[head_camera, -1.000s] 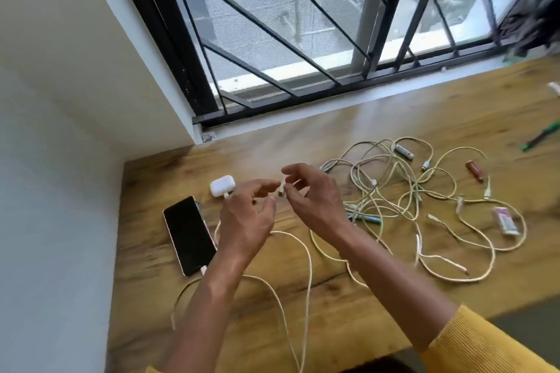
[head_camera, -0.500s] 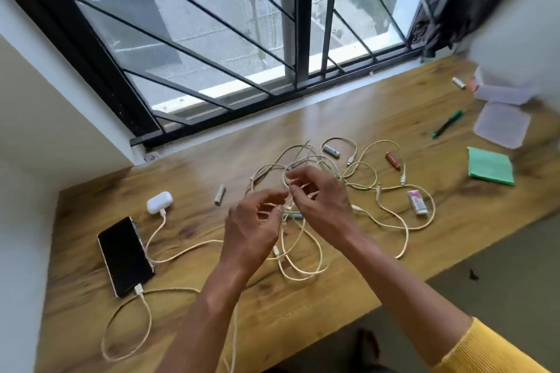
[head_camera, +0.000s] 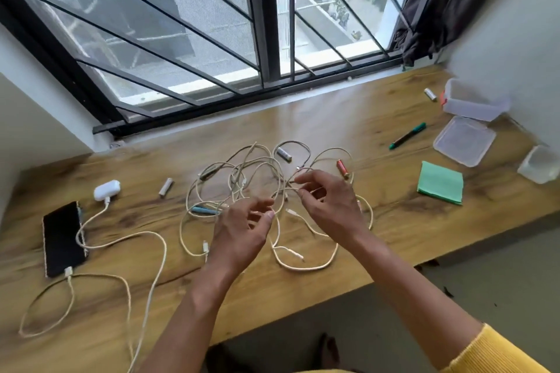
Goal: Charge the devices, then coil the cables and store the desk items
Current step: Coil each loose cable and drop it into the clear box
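Two hands work over a tangle of cream cables (head_camera: 242, 179) on the wooden desk (head_camera: 378, 142). The left hand (head_camera: 242, 230) hovers nearest, fingers loosely curled; whether it pinches a strand I cannot tell (motion blur). Just beyond, the right hand (head_camera: 330, 203) pinches a cable strand between thumb and forefinger. Left of the grip lie a phone (head_camera: 62, 239) and a white earbud case (head_camera: 106, 190), each with a cable plugged in. Farther right sit a green pad (head_camera: 441, 182), a marker (head_camera: 407, 136) and clear containers (head_camera: 472, 101).
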Available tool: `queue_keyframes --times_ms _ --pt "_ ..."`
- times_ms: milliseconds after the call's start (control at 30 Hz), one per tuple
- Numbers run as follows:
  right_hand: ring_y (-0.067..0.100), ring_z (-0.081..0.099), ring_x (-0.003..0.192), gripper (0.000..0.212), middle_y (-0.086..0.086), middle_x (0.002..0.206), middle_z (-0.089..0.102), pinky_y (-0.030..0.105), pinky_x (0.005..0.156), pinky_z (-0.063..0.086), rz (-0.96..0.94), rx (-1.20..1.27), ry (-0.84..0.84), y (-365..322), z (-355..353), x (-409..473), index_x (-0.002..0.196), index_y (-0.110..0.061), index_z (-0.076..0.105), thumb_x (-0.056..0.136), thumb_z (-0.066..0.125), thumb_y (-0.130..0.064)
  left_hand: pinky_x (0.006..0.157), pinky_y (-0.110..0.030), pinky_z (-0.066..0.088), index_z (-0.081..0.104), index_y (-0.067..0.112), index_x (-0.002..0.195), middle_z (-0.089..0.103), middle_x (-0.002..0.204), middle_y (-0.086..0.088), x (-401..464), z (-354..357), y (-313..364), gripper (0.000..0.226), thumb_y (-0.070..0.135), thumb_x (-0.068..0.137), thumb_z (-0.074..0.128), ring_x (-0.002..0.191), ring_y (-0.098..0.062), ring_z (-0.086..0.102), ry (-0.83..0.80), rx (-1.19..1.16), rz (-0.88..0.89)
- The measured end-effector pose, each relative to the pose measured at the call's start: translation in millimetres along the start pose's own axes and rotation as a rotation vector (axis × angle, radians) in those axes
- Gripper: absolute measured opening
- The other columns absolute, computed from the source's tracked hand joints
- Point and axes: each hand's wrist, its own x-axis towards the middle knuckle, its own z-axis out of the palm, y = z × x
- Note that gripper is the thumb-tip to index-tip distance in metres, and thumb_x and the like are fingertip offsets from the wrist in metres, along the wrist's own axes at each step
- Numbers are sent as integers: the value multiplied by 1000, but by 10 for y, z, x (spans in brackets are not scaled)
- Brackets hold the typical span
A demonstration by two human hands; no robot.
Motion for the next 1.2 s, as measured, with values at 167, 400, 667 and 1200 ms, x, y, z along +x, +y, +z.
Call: queue_keyframes --times_ms 167,400,667,1200 --pt "2 70 81 13 -15 87 72 32 79 62 65 -115 -256 210 -98 -44 103 -33 75 91 74 -26 79 -21 60 78 34 112 74 102 22 -70 102 -8 18 24 96 75 89 9 68 71 67 -84" --pt "12 65 95 25 -11 100 70 33 82 56 96 -414 -686 281 161 -135 107 -31 70 87 77 -44 84 -21 55 78 34 110 74 105 22 -21 142 16 21 19 100 68 97 7 67 86 78 -143" --pt "22 67 96 19 -3 101 71 38 82 59 44 -631 -786 251 440 35 92 -28 70 83 77 -43 86 -19 56 78 32 118 78 106 18 209 108 22 26 17 102 65 99 5 69 52 1 -104" --pt "24 68 77 15 19 87 73 31 68 52 183 386 -751 -31 83 622 97 1 72 101 69 -12 93 -49 61 75 21 123 80 108 -1 610 22 -87 31 27 106 50 104 -21 76 -20 -461 62"
